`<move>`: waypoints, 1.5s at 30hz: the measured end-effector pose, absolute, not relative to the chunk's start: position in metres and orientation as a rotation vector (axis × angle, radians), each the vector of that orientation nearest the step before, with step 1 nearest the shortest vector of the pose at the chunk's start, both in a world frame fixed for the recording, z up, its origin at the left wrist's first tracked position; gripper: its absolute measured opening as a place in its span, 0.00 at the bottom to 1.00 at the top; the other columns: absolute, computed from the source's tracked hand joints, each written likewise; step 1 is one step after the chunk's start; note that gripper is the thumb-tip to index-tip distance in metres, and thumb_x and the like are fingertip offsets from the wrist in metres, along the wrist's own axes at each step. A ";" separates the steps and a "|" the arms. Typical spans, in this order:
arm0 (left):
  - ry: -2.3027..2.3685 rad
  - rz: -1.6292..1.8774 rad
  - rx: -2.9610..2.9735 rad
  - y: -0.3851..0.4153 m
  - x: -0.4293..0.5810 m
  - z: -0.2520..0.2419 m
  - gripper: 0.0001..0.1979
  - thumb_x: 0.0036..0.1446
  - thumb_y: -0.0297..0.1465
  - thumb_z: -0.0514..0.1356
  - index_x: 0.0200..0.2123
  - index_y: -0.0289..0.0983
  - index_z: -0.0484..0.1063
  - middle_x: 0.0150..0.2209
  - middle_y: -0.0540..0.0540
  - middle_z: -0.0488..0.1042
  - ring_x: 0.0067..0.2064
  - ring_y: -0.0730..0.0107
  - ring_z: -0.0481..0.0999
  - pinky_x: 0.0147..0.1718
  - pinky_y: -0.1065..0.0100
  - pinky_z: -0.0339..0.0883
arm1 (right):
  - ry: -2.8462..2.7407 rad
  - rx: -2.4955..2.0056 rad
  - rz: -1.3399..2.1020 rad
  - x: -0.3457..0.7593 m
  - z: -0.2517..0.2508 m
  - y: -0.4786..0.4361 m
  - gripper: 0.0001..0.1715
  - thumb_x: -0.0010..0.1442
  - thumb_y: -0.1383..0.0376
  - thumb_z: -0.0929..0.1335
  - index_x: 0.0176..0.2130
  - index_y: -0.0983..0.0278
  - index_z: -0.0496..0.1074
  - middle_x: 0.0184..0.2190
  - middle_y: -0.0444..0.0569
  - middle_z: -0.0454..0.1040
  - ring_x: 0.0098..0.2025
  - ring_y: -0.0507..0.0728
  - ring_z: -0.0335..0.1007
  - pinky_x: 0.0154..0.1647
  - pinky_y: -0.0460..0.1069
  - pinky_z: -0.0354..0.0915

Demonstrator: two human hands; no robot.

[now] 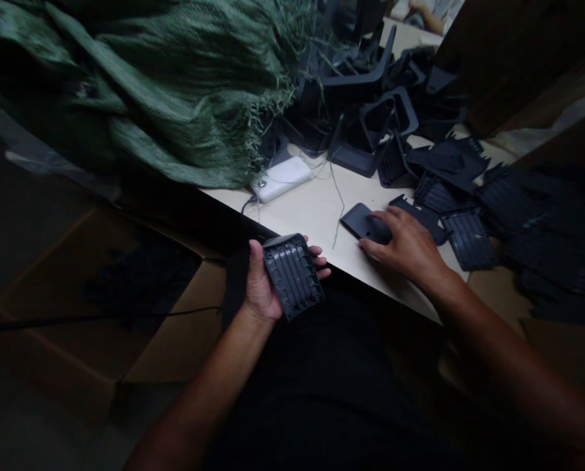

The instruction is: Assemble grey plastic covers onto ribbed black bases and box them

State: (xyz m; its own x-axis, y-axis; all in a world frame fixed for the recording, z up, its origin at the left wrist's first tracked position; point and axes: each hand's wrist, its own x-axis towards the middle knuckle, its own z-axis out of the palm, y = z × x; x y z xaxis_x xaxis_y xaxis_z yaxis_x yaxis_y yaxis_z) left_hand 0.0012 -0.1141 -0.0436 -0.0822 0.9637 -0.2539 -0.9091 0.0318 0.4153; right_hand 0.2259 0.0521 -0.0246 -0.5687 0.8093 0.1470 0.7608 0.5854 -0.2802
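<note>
My left hand (265,288) is closed around a black plastic panel (295,275), held just off the table's front edge. Its ribbed side, with small posts along the rim, faces up. On the white table (297,212), my right hand (405,242) has its thumb and fingers closed on a flat, smooth black plastic plate (361,222). That plate lies on the tabletop, partly covered by the fingers. Right beside this hand, more ribbed black panels (469,242) lie in a loose heap.
Black plastic frames (356,140) pile up at the back, by a green woven sack (175,91). A white power bank (285,178) with a cable lies near the sack. An open cardboard box (165,340) with dark pieces stands lower left. Another person's hand (427,16) shows at the top.
</note>
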 end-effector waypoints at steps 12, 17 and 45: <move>0.627 1.724 0.092 -0.107 -0.005 -0.041 0.39 0.57 0.64 0.60 0.50 0.35 0.80 0.54 0.34 0.82 0.61 0.42 0.78 0.60 0.45 0.73 | -2.169 -0.988 1.001 0.197 0.005 -0.018 0.35 0.64 0.54 0.76 0.66 0.55 0.70 0.62 0.53 0.77 0.60 0.65 0.76 0.59 0.60 0.73; 0.758 1.747 0.037 -0.100 -0.001 -0.038 0.40 0.57 0.64 0.60 0.51 0.34 0.80 0.51 0.34 0.84 0.60 0.42 0.79 0.57 0.49 0.75 | -2.288 -0.773 0.945 0.167 0.004 -0.061 0.39 0.65 0.57 0.75 0.70 0.55 0.66 0.65 0.51 0.74 0.63 0.63 0.74 0.66 0.57 0.70; 0.708 1.716 0.339 -0.114 0.007 -0.029 0.32 0.54 0.52 0.67 0.55 0.37 0.78 0.60 0.34 0.79 0.65 0.37 0.73 0.62 0.45 0.69 | -1.811 -0.803 1.696 0.140 -0.001 -0.041 0.23 0.63 0.52 0.76 0.53 0.59 0.77 0.48 0.48 0.80 0.48 0.58 0.77 0.52 0.52 0.72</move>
State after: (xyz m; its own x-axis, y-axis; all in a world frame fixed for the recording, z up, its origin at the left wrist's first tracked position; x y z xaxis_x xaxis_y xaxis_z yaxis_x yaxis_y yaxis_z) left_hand 0.0066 -0.1143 -0.0288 -0.2690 0.9525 -0.1426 -0.7760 -0.1266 0.6179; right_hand 0.1403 -0.0410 -0.0011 -0.6848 0.7284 -0.0194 0.0670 0.0364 -0.9971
